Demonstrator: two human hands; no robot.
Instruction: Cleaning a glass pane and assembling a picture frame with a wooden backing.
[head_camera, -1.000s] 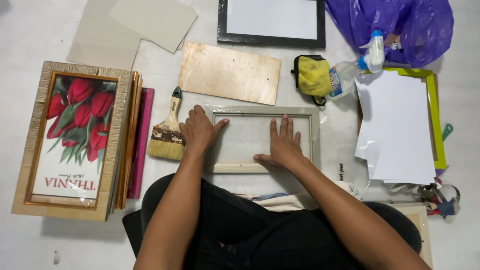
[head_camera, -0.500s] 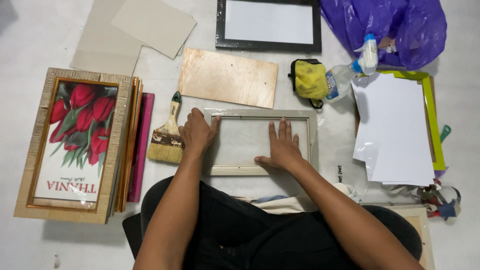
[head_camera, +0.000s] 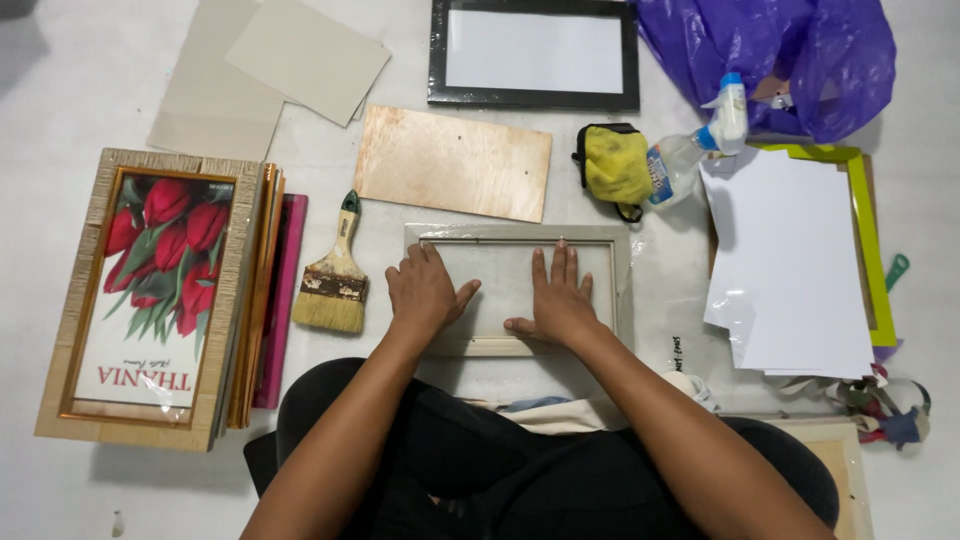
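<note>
Both hands are laid flat and open on a pale grey picture frame (head_camera: 520, 236) that lies on the light floor (head_camera: 60, 100) directly in front of the seated person. The left hand (head_camera: 423, 293) is pressed on the left part of the frame, with the fingers spread a little and the thumb pointing to 3 o'clock. The right hand (head_camera: 556, 300) is placed on the middle of the glass panel, with the fingers straight, close together and directed to 12 o'clock; nothing is gripped by either hand. The frame is rectangular, and its long axis runs from 9 o'clock to 3 o'clock; it seems to be wrapped in a thin clear film. At 9 o'clock from the left hand, just beside the frame, a flat paintbrush (head_camera: 334, 279) with worn bristles is seen, its handle pointing to 12 o'clock. At 12 o'clock from the frame a plain brownish wooden board (head_camera: 453, 162) is lying, and beyond it a black frame (head_camera: 534, 96) with a white inside. At 2 o'clock a yellow cloth (head_camera: 615, 163) and a clear spray bottle (head_camera: 690, 150) are found. Far at 9 o'clock, a stack of frames (head_camera: 262, 300) is topped by a rough beige frame with a picture of red tulips (head_camera: 160, 250). At 3 o'clock white sheets (head_camera: 790, 260) are piled.
</note>
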